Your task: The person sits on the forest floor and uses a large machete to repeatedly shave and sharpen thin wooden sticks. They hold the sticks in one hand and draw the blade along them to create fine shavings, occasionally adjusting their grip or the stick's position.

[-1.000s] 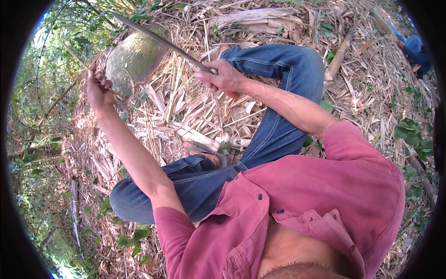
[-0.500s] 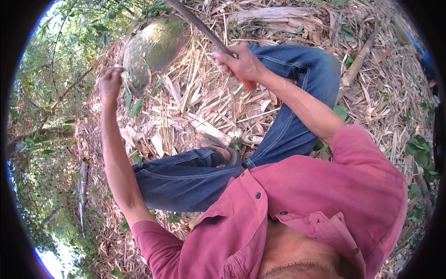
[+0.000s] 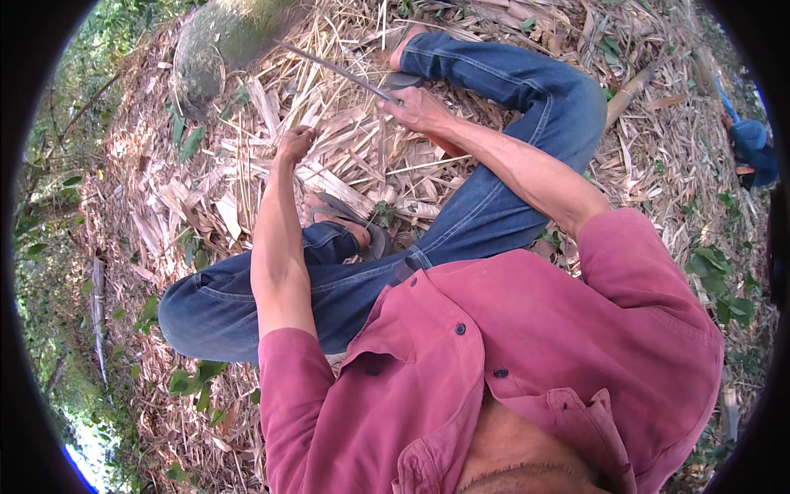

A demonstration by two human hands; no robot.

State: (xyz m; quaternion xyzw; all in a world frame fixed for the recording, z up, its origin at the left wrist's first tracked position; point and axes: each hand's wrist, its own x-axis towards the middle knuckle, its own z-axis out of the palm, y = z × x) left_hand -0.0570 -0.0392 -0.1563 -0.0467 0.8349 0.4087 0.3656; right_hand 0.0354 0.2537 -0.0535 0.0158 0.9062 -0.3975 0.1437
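Observation:
My right hand (image 3: 418, 111) is wrapped round the orange handle (image 3: 447, 146) of a long, narrow-bladed knife, probably a machete. Its dark blade (image 3: 333, 69) slants up and leftward, with the tip in front of a large mossy boulder (image 3: 234, 41). Lower and to the left, my left hand (image 3: 296, 143) hovers over pale split strips and shavings (image 3: 329, 123). Its fingers are curled closed; whatever may be between them is too small to make out. The two hands are apart.
My bent legs in blue jeans (image 3: 494, 206) frame the littered ground, with a sandalled foot (image 3: 346, 221) between them. A cut stick (image 3: 632, 95) lies beyond my right knee. Leafy plants (image 3: 720, 280) grow at the right. A dark blue item (image 3: 753, 152) sits at the far right.
My left hand has come away from the boulder, moving right and nearer to me. The knife's blade has swung lower and turned more edge-on. The view has shifted, putting the boulder higher and further left.

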